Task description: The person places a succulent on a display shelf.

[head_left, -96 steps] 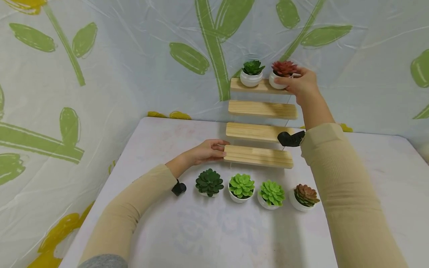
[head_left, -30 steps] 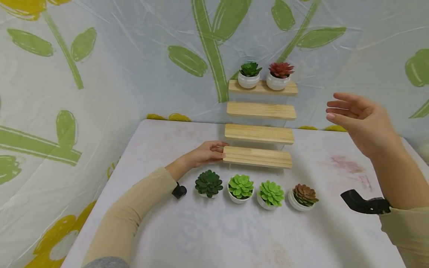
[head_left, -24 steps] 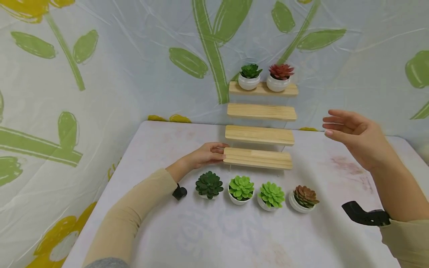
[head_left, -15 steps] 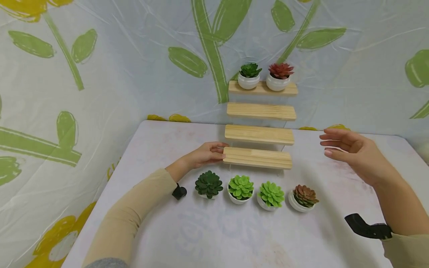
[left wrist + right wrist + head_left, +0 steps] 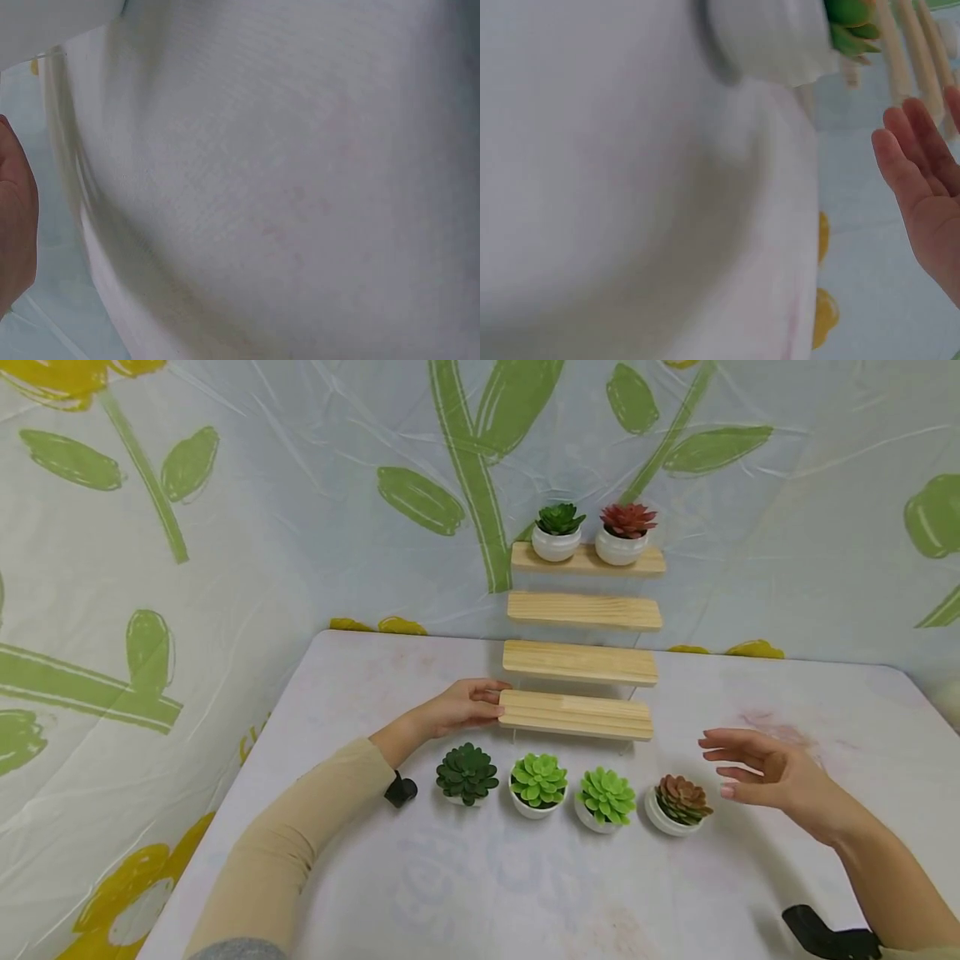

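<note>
Wood stand [image 5: 580,662], head view: four pale boards climb in steps about midway along the back edge of the white-covered table [image 5: 360,877], before a leaf-patterned backdrop [image 5: 337,527].
Left hand [image 5: 465,706], head view: thumb and fingers are clamped on the left end of the lowest board [image 5: 577,714].
Right hand [image 5: 780,781], head view: thumb and fingers parted, lightly bent — the hand hovers toward the table's right edge, just beside the brown succulent [image 5: 681,802] and apart from it.
Top board [image 5: 588,562], head view: a green succulent [image 5: 559,518] at left and a red succulent [image 5: 628,520] at right, both upright in round white pots [image 5: 557,547].
Front row, head view: on the table before the stand, from left — a dark-green succulent [image 5: 467,772], a lime succulent [image 5: 538,779], a second lime succulent [image 5: 607,795] and the brown one, all potted.
Left wrist view: white table cover fills most of the frame; part of the left hand shows at the left edge, its grip impossible to tell from this angle.
Right wrist view: the right hand's fingers extend, clear of a cropped pot [image 5: 776,37] with green leaves at the top; blurred boards show beyond the fingertips.
</note>
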`<state>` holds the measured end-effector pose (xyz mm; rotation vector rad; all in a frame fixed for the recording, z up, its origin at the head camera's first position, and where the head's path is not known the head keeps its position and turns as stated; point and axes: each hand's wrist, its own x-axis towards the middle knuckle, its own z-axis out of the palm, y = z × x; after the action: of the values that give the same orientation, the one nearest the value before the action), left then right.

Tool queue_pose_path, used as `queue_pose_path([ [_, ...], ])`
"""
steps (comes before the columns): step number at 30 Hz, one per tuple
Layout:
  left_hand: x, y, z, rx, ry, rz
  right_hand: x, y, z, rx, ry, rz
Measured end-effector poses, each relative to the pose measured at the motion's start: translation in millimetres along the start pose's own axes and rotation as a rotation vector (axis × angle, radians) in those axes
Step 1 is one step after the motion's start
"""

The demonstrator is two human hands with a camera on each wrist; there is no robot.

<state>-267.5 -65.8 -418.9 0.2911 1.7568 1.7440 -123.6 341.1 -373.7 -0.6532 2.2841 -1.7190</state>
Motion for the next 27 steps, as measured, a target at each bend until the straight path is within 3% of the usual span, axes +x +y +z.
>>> queue_pose_path([
  [8, 0.1, 0.4, -0.3, 0.034, -0.008, 0.048, -12.6, 14.9, 4.0, 0.011, -0.097, -0.014],
  [17, -0.5, -1.1, -1.6, 0.106, 0.001, 0.098, -8.4, 26.1, 10.6, 0.041, -0.171, -0.037],
  [27, 0.1, -2.2, 0.8, 0.107, 0.007, 0.091, -5.4, 26.6, 16.3, -0.014, -0.17, 0.087],
])
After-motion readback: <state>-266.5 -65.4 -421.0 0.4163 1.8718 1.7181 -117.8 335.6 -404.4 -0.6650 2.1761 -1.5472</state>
